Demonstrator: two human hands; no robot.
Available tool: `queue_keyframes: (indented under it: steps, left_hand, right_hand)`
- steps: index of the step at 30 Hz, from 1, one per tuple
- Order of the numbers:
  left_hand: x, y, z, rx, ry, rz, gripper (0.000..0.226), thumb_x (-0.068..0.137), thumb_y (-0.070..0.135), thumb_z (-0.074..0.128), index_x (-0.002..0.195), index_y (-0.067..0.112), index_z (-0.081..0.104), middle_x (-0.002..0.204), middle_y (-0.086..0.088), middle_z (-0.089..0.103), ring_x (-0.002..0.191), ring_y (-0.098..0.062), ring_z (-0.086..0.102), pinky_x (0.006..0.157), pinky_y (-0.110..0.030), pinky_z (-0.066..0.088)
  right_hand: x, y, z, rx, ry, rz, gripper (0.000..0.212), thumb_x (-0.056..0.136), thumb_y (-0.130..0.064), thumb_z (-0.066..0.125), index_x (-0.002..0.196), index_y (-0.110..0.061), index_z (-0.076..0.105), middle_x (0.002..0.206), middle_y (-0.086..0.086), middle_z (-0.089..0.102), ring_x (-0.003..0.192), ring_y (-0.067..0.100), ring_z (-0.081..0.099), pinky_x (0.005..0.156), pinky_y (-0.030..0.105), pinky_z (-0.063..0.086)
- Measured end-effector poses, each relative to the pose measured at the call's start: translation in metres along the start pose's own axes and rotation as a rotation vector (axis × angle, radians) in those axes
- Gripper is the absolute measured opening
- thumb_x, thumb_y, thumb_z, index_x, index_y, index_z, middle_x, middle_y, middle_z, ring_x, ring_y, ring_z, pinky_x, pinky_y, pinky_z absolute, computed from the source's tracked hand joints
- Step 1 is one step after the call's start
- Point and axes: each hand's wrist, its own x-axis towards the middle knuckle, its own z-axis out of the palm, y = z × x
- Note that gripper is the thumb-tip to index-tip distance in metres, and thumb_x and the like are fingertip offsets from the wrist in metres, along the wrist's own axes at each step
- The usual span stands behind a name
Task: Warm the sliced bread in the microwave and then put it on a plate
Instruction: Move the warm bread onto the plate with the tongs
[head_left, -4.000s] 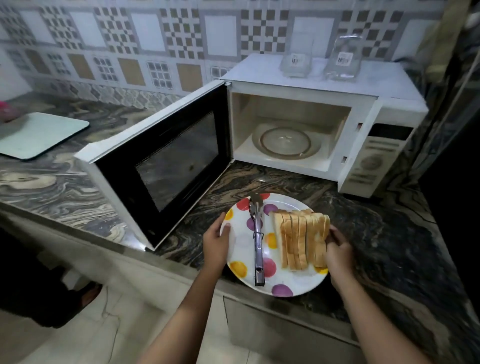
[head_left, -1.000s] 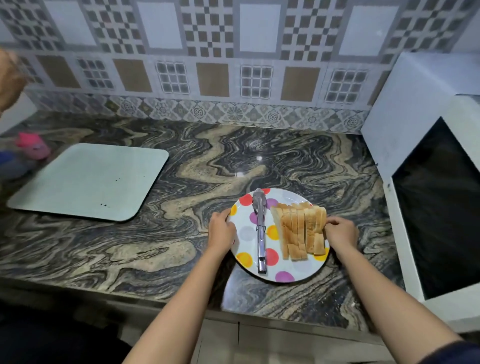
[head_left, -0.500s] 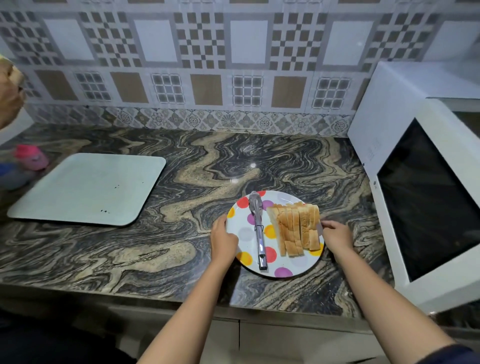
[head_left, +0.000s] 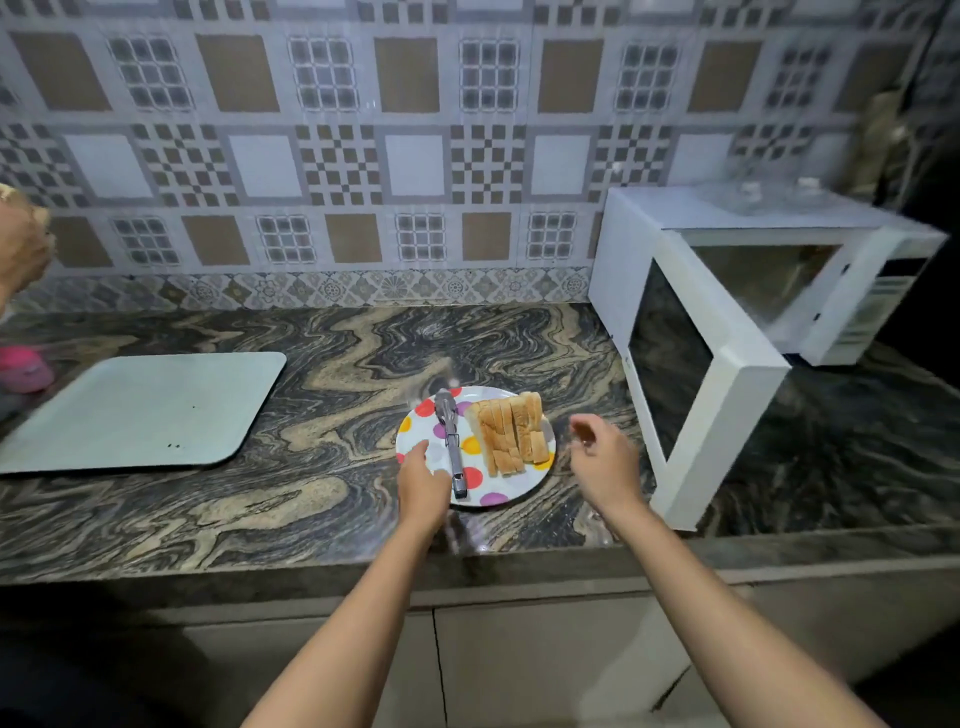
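Observation:
A white plate with coloured dots (head_left: 519, 480) rests on the marble counter (head_left: 311, 493), left of the microwave. Several bread slices (head_left: 511, 434) lie in a row on its right half, and metal tongs (head_left: 451, 441) lie on its left half. My left hand (head_left: 423, 483) lies over the plate's near-left rim, fingers loose, holding nothing. My right hand (head_left: 602, 460) hovers just right of the plate with fingers spread, clear of it. The white microwave (head_left: 753, 275) stands at the right with its door (head_left: 691, 374) swung wide open toward me.
A pale square tray (head_left: 140, 410) lies on the counter at the left. Beside it at the left edge sits a pink item (head_left: 23, 369), and another person's hand (head_left: 21, 249) shows above. Glass jars (head_left: 774, 195) stand on the microwave. The counter's front edge runs below the plate.
Both hands have come off the plate's rim; the right hand lifted away to the right and opened. The plate now sits on the counter left of the open microwave door.

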Motion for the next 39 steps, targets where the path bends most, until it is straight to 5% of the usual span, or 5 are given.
queue_keyframes:
  steps: [7,18,25,32,39]
  left_hand:
    - [-0.018,0.121,0.051,-0.143,-0.126,0.337,0.042,0.092,0.006,0.043,0.134,0.007,0.046,0.138,-0.010,0.051,0.127,-0.022,0.047,0.104,-0.031,0.036]
    - [-0.007,0.243,0.166,-0.094,-0.316,0.741,0.032,0.095,0.012,0.045,0.125,0.011,0.057,0.122,-0.007,0.061,0.103,-0.014,0.056,0.080,-0.003,0.038]
    - [0.005,0.265,0.252,0.026,-0.279,1.074,0.031,0.096,0.022,0.049,0.121,0.009,0.063,0.132,-0.006,0.055,0.124,-0.018,0.050,0.107,-0.027,0.039]
    - [0.008,0.312,0.339,0.125,-0.214,1.108,0.031,0.096,0.016,0.048,0.123,0.005,0.061,0.130,-0.011,0.057,0.122,-0.025,0.051,0.100,-0.031,0.041]
    - [0.037,0.349,0.409,0.194,-0.030,1.010,0.031,0.096,0.025,0.048,0.120,0.012,0.064,0.120,-0.004,0.062,0.112,-0.019,0.055,0.086,-0.021,0.041]
  right_hand:
    - [-0.002,-0.023,-0.098,-0.341,0.541,-0.446,0.035,0.083,-0.006,0.052,0.117,-0.004,0.060,0.124,0.012,0.057,0.121,0.027,0.050,0.104,0.039,0.039]
    - [0.038,0.037,-0.155,-0.549,0.385,-0.625,0.036,0.086,-0.018,0.048,0.114,-0.004,0.065,0.116,0.008,0.067,0.113,0.019,0.061,0.106,0.032,0.040]
    - [0.070,0.111,-0.221,-0.524,0.649,-0.613,0.030,0.084,-0.009,0.051,0.106,-0.004,0.070,0.109,0.007,0.071,0.104,0.017,0.065,0.097,0.028,0.044]
    - [0.148,0.182,-0.293,-0.462,0.587,-0.416,0.037,0.082,0.009,0.054,0.117,0.001,0.063,0.120,0.012,0.065,0.116,0.023,0.058,0.106,0.037,0.040]
    - [0.253,0.236,-0.340,-0.337,0.449,-0.407,0.042,0.086,0.010,0.049,0.125,-0.003,0.058,0.129,0.009,0.060,0.125,0.022,0.051,0.111,0.026,0.027]
